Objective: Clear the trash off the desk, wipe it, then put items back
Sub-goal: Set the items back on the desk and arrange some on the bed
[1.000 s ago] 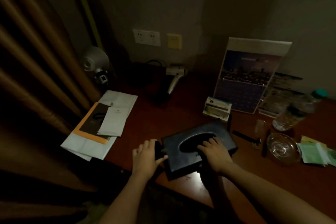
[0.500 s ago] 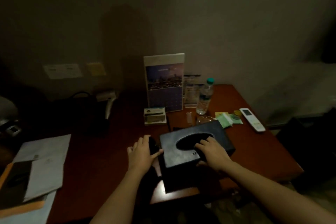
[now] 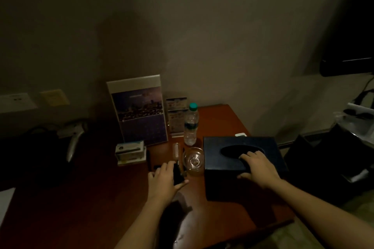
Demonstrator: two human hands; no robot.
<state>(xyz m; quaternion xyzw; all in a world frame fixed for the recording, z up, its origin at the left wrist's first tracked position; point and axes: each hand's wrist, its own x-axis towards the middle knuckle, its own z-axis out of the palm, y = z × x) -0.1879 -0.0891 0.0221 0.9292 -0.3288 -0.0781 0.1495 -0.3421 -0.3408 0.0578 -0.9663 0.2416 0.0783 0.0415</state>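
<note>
A black tissue box (image 3: 228, 159) sits at the right end of the reddish wooden desk (image 3: 113, 198). My right hand (image 3: 257, 168) grips its near top edge, with fingers reaching into the oval slot. My left hand (image 3: 164, 180) is to the left of the box, closed around a small dark object (image 3: 177, 175) whose nature I cannot make out. A glass ashtray (image 3: 193, 160) lies between my two hands.
A standing calendar (image 3: 139, 111), a card holder (image 3: 130, 150), a water bottle (image 3: 191, 125) and a leaflet stand (image 3: 177, 115) line the back. A hair dryer (image 3: 73, 137) lies at left. The desk's right edge drops off beside dark bags (image 3: 334, 163).
The tissue box has slid from the middle front of the desk to the right end, with my right hand on it. My left hand came off the box. The view swung right.
</note>
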